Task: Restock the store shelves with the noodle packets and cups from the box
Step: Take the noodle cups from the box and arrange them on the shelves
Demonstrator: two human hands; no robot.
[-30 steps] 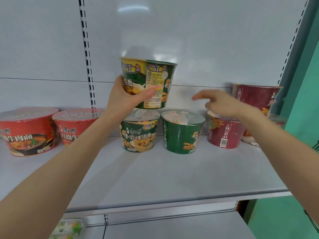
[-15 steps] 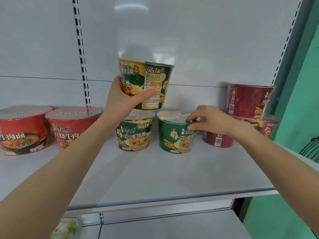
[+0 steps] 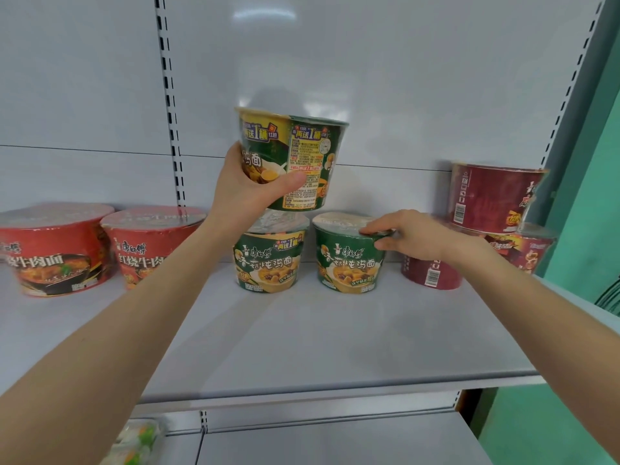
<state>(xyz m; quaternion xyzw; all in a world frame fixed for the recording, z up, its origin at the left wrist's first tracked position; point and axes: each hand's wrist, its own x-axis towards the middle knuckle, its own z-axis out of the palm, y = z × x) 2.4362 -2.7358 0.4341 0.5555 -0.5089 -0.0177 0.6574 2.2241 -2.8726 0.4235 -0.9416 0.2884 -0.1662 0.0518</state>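
Red noodle cups left of yellow-green cup on shelf | left hand wrapped round raised cup directly above it, contact unclear | right hand pinching rim of green cup just right of it | maroon cups farther right

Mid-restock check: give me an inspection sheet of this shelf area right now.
Surface: grey metal shelf, cups along its back.
Job's things: raised green-and-yellow noodle cup; left green noodle cup, right green noodle cup standing; red noodle cups left, maroon noodle cups right.
Clutter: clear plastic packet on lower shelf.
Hands: left hand grips raised cup; right hand pinches right green cup's rim.
Cables: nothing seen.
Surroundings: white slotted back panel; teal wall.
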